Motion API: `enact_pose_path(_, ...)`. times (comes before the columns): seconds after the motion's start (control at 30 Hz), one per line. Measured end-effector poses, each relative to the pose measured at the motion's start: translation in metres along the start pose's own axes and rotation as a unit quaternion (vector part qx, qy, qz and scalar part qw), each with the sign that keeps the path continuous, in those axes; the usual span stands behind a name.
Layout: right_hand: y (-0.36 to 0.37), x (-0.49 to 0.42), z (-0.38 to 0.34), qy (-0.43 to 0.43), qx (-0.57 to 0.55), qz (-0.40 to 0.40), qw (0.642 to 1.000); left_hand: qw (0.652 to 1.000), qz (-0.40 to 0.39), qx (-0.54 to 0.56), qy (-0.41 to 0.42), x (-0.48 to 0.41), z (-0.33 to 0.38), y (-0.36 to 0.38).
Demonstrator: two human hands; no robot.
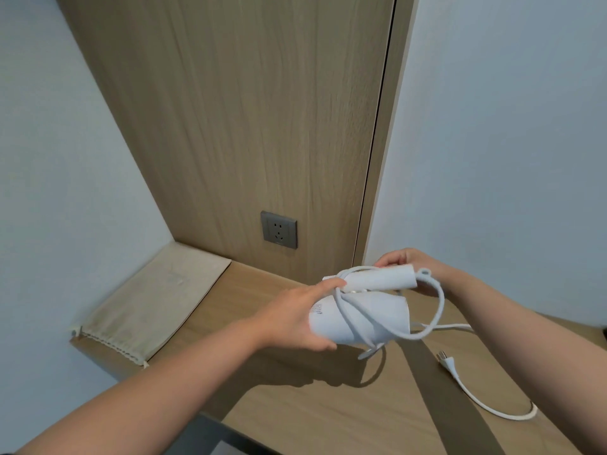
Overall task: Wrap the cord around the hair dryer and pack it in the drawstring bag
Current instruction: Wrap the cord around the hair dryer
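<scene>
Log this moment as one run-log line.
stage: cord partly wrapped | left hand: grips hair dryer body | right hand: holds handle end | plug: loose on table | drawstring bag: flat, unused

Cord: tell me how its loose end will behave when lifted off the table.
Probably floppy: the cord sags in slack curves. Its plug likely dangles and swings. Loops on the hair dryer look loose, may slip.

Just one view, from up on the head. Looking forward and down, close over the desk [328, 421], toward the wall socket [279, 229] at 12 o'clock.
</scene>
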State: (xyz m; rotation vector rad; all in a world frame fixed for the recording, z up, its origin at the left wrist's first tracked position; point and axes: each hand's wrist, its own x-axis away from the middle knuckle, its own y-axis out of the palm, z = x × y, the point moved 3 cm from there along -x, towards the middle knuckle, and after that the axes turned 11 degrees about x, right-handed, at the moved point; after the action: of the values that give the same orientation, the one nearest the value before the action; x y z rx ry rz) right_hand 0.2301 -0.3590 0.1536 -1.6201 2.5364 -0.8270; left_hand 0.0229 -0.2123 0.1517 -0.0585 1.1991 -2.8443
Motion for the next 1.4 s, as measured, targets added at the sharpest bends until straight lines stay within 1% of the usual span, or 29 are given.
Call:
enact_pose_path(0.07, 0.006, 0.004, 0.013, 0.015, -0.053, 0.01, 0.998, 0.997, 0.024, 0.064, -0.033, 0.001, 0.0, -0.001)
enact_pose_path(0.13, 0.015, 0.008, 0.023, 0.027, -0.072, 0.008, 0.997, 0.991, 0.043, 0.11, -0.058, 0.002, -0.002, -0.002)
enact_pose_path(0.23, 0.03, 0.02, 0.021, 0.056, -0.05, 0.047, 0.996, 0.978, 0.064, 0.182, -0.077, 0.005, -0.003, -0.003)
enact_pose_path(0.33, 0.041, 0.029, 0.021, 0.062, 0.008, 0.074, 0.995, 0.968, 0.093, 0.215, -0.095, 0.004, -0.004, -0.008)
enact_pose_path(0.43, 0.044, 0.038, 0.012, 0.07, 0.087, 0.097, 0.989, 0.962, 0.114, 0.212, -0.126, 0.003, -0.009, -0.012)
enact_pose_path(0.5, 0.047, 0.043, 0.0, 0.055, 0.148, 0.101, 0.982, 0.964, 0.112, 0.194, -0.141, 0.002, -0.012, -0.012)
enact_pose_path(0.57, 0.051, 0.045, -0.011, 0.04, 0.206, 0.093, 0.973, 0.97, 0.1, 0.164, -0.151, 0.001, -0.01, -0.011)
enact_pose_path(0.67, 0.057, 0.045, -0.019, 0.037, 0.308, 0.082, 0.947, 0.971, 0.094, 0.142, -0.166, -0.001, -0.007, -0.007)
enact_pose_path(0.8, 0.064, 0.05, -0.024, 0.03, 0.371, 0.067, 0.926, 0.971, 0.091, 0.121, -0.185, -0.004, -0.004, -0.006)
enact_pose_path(0.93, 0.075, 0.054, -0.033, 0.029, 0.446, 0.026, 0.894, 0.974, 0.085, 0.043, -0.207, -0.007, -0.003, -0.007)
enact_pose_path(1.03, 0.077, 0.055, -0.035, 0.046, 0.484, 0.014, 0.874, 0.972, 0.086, -0.072, -0.207, -0.007, -0.003, -0.008)
enact_pose_path(1.13, 0.081, 0.057, -0.039, 0.032, 0.518, 0.002, 0.855, 0.963, 0.09, -0.182, -0.179, -0.007, 0.002, -0.009)
enact_pose_path(1.23, 0.082, 0.057, -0.043, 0.021, 0.539, -0.009, 0.842, 0.948, 0.09, -0.276, -0.13, -0.008, 0.009, -0.009)
enact_pose_path(1.33, 0.076, 0.057, -0.05, 0.019, 0.547, -0.016, 0.837, 0.931, 0.088, -0.346, -0.076, -0.011, 0.012, -0.006)
enact_pose_path(1.4, 0.07, 0.058, -0.055, 0.015, 0.559, -0.021, 0.829, 0.921, 0.081, -0.376, -0.058, -0.013, 0.013, -0.004)
